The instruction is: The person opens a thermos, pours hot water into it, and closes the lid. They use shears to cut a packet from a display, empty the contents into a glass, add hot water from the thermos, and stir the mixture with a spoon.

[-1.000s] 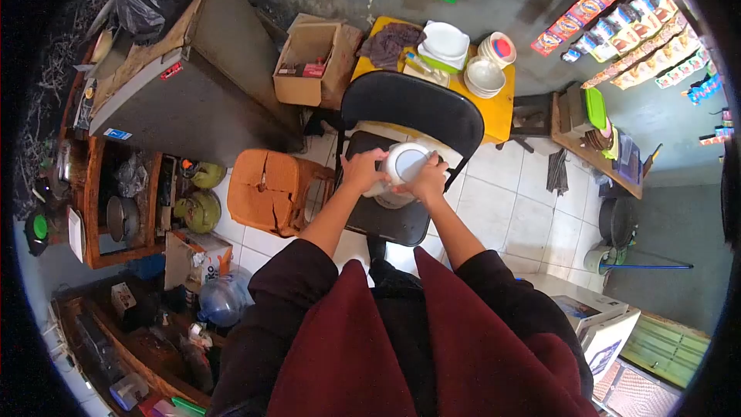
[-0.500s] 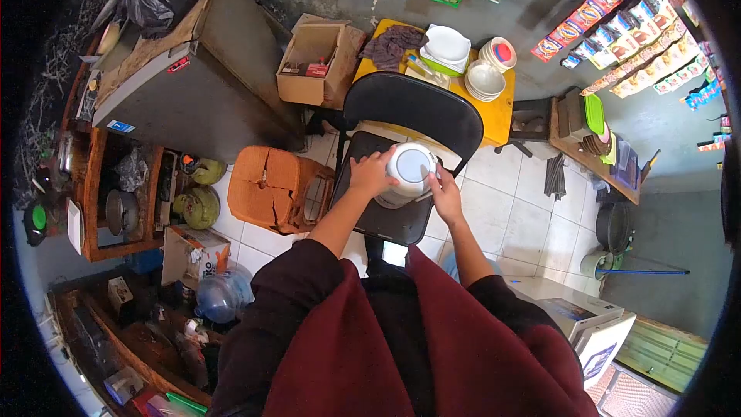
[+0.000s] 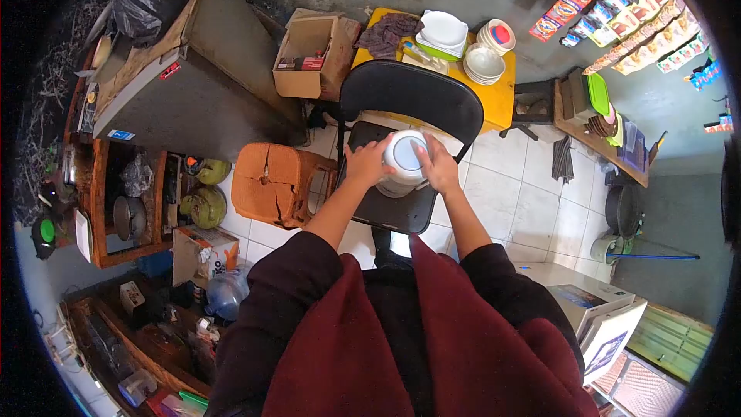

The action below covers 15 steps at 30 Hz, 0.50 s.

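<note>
Container (image 3: 403,156): right hand (image 3: 438,170) back on rim, left hand (image 3: 364,162) stays.

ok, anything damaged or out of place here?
Yes: the orange stool left of the black chair has cracks running across its seat. The white round container stands on the chair seat, with the left hand and right hand on it. No spill is visible.

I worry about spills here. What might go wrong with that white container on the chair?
The white container stands on a black chair seat, so a push might tip it onto the tiled floor. The left hand and right hand grip only near its top, so it might slip if lifted.
</note>
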Each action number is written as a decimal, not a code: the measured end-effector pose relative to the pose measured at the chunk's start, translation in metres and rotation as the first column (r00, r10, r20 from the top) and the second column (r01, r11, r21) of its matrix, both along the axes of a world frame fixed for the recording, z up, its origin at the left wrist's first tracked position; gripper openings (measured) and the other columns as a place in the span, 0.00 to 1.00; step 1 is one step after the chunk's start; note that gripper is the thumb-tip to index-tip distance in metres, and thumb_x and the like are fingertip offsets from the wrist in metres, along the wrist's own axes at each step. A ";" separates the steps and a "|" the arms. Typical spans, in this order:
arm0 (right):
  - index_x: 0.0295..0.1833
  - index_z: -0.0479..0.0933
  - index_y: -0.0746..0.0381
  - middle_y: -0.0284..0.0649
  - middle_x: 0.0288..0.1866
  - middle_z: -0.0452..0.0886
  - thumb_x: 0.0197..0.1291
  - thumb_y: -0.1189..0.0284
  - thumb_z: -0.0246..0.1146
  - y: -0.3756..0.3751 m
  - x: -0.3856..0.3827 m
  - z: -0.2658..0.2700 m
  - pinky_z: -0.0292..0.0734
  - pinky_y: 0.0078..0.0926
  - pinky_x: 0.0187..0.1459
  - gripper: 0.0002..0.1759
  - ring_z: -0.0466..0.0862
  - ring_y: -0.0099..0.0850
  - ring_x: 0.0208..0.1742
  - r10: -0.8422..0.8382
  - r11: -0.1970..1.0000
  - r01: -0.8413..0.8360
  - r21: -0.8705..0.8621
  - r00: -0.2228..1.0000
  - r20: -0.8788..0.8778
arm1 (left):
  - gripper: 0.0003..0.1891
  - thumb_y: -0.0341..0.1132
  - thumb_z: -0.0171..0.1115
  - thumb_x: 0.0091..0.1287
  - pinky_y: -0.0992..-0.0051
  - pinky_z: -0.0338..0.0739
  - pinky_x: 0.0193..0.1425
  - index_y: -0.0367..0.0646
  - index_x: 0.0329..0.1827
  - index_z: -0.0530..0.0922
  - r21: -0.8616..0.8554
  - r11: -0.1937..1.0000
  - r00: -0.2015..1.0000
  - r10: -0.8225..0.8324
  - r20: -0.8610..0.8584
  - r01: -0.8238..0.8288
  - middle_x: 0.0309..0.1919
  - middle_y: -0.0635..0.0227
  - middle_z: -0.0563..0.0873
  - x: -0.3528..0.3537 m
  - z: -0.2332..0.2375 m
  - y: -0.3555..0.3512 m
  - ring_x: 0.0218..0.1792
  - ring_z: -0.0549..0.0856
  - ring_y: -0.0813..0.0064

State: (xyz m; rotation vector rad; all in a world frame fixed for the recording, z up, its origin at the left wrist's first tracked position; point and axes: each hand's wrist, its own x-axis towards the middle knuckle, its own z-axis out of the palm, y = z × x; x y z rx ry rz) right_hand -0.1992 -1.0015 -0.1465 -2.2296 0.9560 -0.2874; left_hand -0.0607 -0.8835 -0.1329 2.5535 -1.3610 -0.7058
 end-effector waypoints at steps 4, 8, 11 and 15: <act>0.52 0.68 0.63 0.53 0.46 0.75 0.57 0.49 0.47 0.011 -0.010 0.003 0.69 0.38 0.46 0.29 0.76 0.48 0.46 -0.146 0.989 0.145 0.022 0.989 0.034 | 0.42 0.52 0.65 0.45 0.42 0.52 0.59 0.69 0.65 0.53 0.024 1.000 1.000 0.014 -0.012 -0.014 0.49 0.66 0.75 -0.004 0.006 0.001 0.51 0.74 0.59; 0.49 0.70 0.65 0.54 0.43 0.76 0.57 0.49 0.46 0.015 -0.004 0.004 0.70 0.39 0.44 0.29 0.77 0.49 0.43 -0.339 0.936 0.339 0.090 0.941 -0.011 | 0.42 0.51 0.65 0.45 0.42 0.52 0.59 0.69 0.65 0.52 0.009 1.000 1.000 0.027 -0.016 -0.026 0.49 0.66 0.74 -0.004 0.004 0.001 0.51 0.74 0.59; 0.51 0.69 0.67 0.58 0.49 0.72 0.58 0.51 0.47 0.024 -0.005 0.004 0.66 0.38 0.50 0.30 0.73 0.49 0.50 -0.431 0.880 0.434 0.191 0.900 -0.057 | 0.42 0.51 0.64 0.47 0.42 0.51 0.60 0.69 0.66 0.51 0.050 0.998 0.999 0.032 -0.043 -0.030 0.51 0.66 0.73 -0.004 0.006 0.000 0.52 0.74 0.59; 0.57 0.64 0.70 0.58 0.63 0.55 0.58 0.51 0.46 0.023 -0.008 -0.022 0.51 0.38 0.63 0.33 0.58 0.50 0.63 -0.267 0.963 0.256 0.083 0.951 0.159 | 0.43 0.50 0.66 0.45 0.43 0.49 0.62 0.68 0.65 0.52 0.025 0.997 0.994 0.070 -0.088 -0.068 0.55 0.67 0.71 -0.007 0.001 0.003 0.53 0.73 0.59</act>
